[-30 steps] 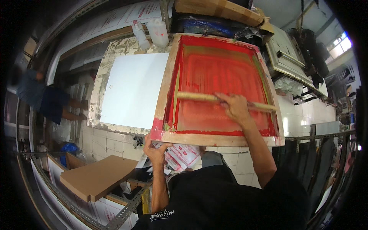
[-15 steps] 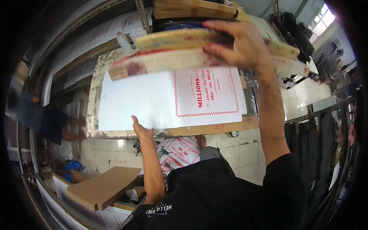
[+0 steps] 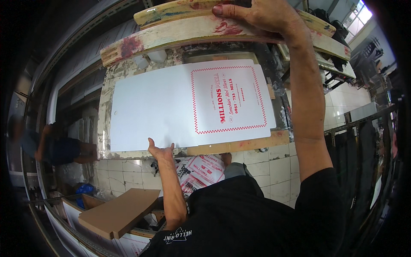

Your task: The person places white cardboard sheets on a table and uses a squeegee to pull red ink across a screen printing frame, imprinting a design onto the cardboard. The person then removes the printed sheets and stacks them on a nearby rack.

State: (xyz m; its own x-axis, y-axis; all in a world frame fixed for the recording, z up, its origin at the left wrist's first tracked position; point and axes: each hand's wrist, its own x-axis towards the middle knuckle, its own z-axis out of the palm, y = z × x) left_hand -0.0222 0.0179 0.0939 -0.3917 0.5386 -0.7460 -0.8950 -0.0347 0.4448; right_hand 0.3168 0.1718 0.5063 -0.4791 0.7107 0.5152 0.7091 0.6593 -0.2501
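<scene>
Worktop (image 3: 105, 115), mottled, across the middle. Carries the sheet, reaches past it on the left.

Wooden frame (image 3: 177, 39) at the far side, raised and tilted, stained near bar in view. Apart from the sheet, lets the whole printed face show.

White sheet (image 3: 150, 103) flat on the worktop, long side left to right. Blank over the left half.

Squeegee (image 3: 180, 12), yellowish and paint-marked, along the far side of the frame bar.

Red print (image 3: 229, 100) on the right half of the sheet. Looks complete: checked border closed all round, lettering inside, no obvious gap or smear. Wet or dry, cannot tell. Stage, by judgement: print on the right part done, frame off the surface; remaining as is, sheet not yet off the worktop, left half plain.

Right hand (image 3: 269, 15) at the far side, closed over the wooden frame, thumb along the bars by the squeegee. Fingers mostly out of view; cannot tell how firm.

Left hand (image 3: 162, 150) at the sheet's near edge, loosely spread, thumb upward, apparently holding nothing. Contact with the sheet unclear.
</scene>
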